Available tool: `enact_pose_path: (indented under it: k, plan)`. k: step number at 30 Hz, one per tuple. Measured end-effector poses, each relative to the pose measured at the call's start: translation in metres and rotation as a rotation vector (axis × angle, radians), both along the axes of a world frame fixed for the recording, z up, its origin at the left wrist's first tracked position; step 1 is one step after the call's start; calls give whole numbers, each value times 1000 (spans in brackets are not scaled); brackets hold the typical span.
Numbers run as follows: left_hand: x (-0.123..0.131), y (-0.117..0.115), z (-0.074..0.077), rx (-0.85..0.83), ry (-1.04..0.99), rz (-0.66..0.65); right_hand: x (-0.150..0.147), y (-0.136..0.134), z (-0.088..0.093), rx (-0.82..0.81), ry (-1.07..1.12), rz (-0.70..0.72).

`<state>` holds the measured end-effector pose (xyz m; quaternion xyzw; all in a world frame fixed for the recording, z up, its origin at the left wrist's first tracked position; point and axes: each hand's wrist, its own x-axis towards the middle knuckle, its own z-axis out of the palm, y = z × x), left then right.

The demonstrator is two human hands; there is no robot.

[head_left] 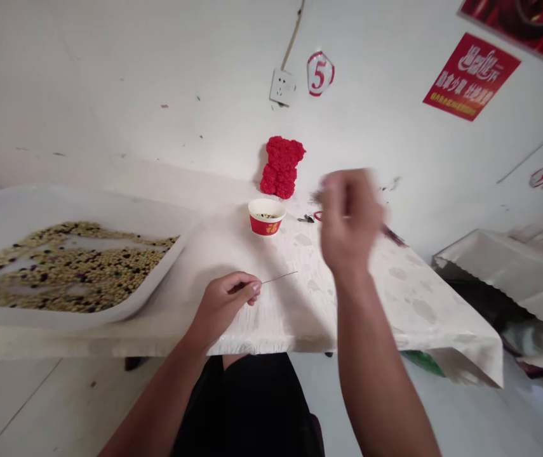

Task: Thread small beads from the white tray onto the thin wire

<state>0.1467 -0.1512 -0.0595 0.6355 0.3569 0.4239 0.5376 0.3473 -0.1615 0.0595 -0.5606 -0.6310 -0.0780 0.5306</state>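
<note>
My left hand (221, 306) is at the near edge of the table, pinching a thin metal needle (278, 277) whose tip points to the right. Beside that hand lies a white tray (80, 207) heaped with mixed pale and dark beans (71, 270). My right hand (350, 219) is raised over the far side of the table, too blurred to show its fingers or anything in them. Just left of it stands a red-and-white paper cup (266, 217) holding a few small beans. Red-handled scissors (310, 217) lie on the table past the cup.
A red rose-covered teddy bear (282, 167) stands against the wall behind the cup. The table has a pale patterned cover (409, 304) hanging over its edge. A white wall socket (282, 87) and red poster (471, 76) are above; a cloth-covered surface (504, 273) stands right.
</note>
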Motion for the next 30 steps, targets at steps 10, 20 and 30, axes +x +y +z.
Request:
enact_pose_path:
  k: [10,20,30]
  plan:
    - [0,-1,-1,-53,-94,-48,8,-27,-88,-317,152,-111]
    - [1,1,-5,-94,-144,-22,-27,-59,-113,-472,530,134]
    - [2,1,0,-57,-44,-34,-37,-52,-111,-435,654,345]
